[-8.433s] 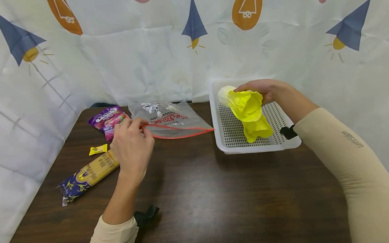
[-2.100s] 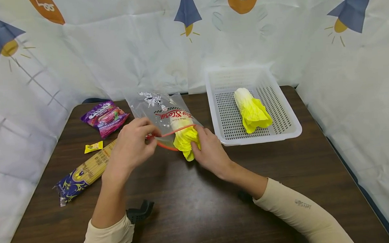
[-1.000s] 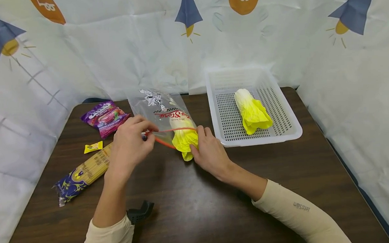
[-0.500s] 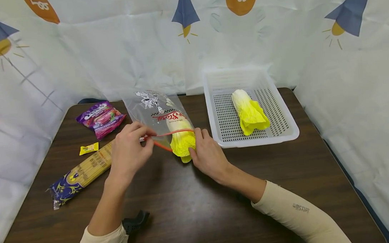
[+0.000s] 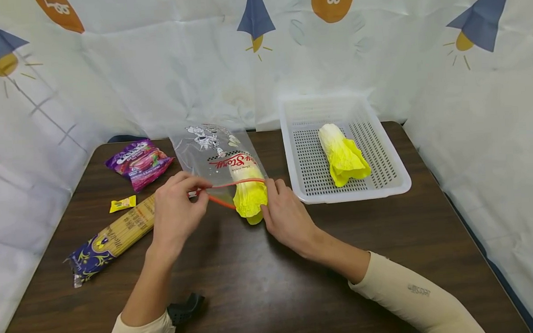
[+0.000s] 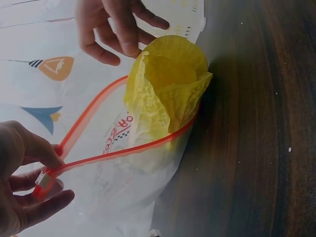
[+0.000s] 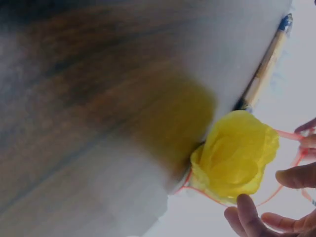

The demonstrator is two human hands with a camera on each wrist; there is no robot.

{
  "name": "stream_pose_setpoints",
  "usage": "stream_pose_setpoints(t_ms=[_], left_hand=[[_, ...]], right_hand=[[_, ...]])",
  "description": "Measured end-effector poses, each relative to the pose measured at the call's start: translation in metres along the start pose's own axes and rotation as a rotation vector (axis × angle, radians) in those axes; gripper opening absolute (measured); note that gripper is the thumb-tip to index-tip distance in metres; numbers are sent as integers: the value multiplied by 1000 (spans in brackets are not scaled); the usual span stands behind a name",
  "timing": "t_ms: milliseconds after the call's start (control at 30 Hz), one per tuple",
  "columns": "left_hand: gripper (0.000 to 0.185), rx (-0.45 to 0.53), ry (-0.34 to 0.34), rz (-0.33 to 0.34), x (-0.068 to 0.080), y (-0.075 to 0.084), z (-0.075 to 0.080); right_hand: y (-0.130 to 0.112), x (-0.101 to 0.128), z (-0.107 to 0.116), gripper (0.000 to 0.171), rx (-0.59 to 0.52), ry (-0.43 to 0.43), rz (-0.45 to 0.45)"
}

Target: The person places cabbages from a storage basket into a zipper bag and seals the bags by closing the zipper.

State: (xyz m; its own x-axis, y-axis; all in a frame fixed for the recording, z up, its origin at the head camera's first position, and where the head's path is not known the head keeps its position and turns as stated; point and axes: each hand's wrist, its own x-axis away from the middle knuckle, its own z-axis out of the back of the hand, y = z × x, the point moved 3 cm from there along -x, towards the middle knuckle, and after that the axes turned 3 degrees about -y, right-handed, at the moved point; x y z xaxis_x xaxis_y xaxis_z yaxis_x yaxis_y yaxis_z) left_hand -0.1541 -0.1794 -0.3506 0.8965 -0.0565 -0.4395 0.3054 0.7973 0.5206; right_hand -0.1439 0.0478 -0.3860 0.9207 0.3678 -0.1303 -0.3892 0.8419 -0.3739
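A clear zip bag (image 5: 196, 161) with red lettering and a red zip edge lies at the middle back of the table. My left hand (image 5: 177, 209) pinches one end of its zip edge, beside a white slider (image 6: 43, 178) in the left wrist view. A yellow-leaved napa cabbage (image 5: 250, 199) lies in the bag, white base inward, its leafy end sticking out of the mouth. My right hand (image 5: 290, 217) is at the right side of those leaves, fingers extended and loosely spread; in the right wrist view its fingertips (image 7: 245, 205) are right at the leaves.
A white perforated basket (image 5: 360, 196) stands at the back right with a second napa cabbage (image 5: 343, 156) in it. To the left lie a purple candy packet (image 5: 140, 163), a small yellow wrapped sweet (image 5: 123, 204) and a spaghetti pack (image 5: 115, 240), partly behind my left hand.
My right hand has carried one cabbage from the basket into the bag's mouth. Over the last two seconds the cabbage has shifted slightly, while my left hand keeps hold of the zip edge.
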Motion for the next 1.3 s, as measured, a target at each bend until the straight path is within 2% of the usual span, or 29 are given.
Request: stream_pose_setpoints(t_ms=[133,267,433,767,967,1100,1300], left_hand=[[13,4,18,16,0,-2,-1],[14,13,25,36,-1,-4,-1],[13,15,36,58,-2,-6,-1],[14,17,7,94,-1,-10,-1],[15,27,-5,114,-1,-14,-1],[14,35,-12,142,-1,-18,-1],[13,54,-28,190,-1,-22,0]], right_hand=[[-3,3,9,52,-26,9,24],[-3,5,22,53,-104,28,51],[2,5,40,49,-164,30,45],[29,-3,87,46,-115,51,-32],[55,-12,113,40,-71,63,-73],[75,-21,127,40,-77,8,-137],[102,-32,140,47,-65,-126,-253]])
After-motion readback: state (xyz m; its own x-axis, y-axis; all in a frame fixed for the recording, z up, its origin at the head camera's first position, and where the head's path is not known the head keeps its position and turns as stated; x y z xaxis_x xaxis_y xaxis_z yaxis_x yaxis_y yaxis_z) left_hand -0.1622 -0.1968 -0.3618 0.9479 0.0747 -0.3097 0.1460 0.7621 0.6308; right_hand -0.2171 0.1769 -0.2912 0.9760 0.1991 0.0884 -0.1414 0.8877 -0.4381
